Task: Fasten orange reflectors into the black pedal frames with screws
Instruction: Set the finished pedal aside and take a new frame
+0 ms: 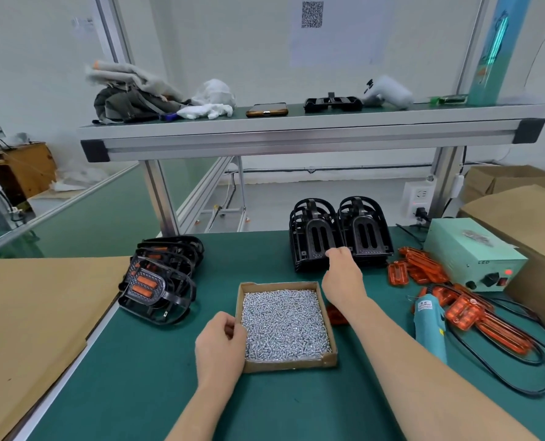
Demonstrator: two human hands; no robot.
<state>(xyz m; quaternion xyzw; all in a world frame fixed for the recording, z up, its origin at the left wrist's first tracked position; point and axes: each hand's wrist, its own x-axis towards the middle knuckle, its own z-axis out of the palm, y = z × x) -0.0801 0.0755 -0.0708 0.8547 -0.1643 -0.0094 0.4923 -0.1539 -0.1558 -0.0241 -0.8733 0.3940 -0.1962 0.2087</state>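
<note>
Two stacks of black pedal frames (365,230) stand at the back of the green table. My right hand (344,276) reaches to the front edge of the left stack, fingers touching a frame. My left hand (221,343) rests at the left edge of a cardboard tray (326,361) full of small silver screws, fingers curled over the rim into the screws. Loose orange reflectors (419,267) lie right of the stacks, and more (465,311) sit by a teal electric screwdriver (430,327). Finished pedals with orange reflectors (156,281) are piled at the left.
A pale green power box (474,254) and black cables (519,374) sit at the right, beside cardboard boxes (525,214). Cardboard sheets (32,319) cover the left. An overhead shelf (296,128) carries a phone, cloths, a black pedal and a white tool.
</note>
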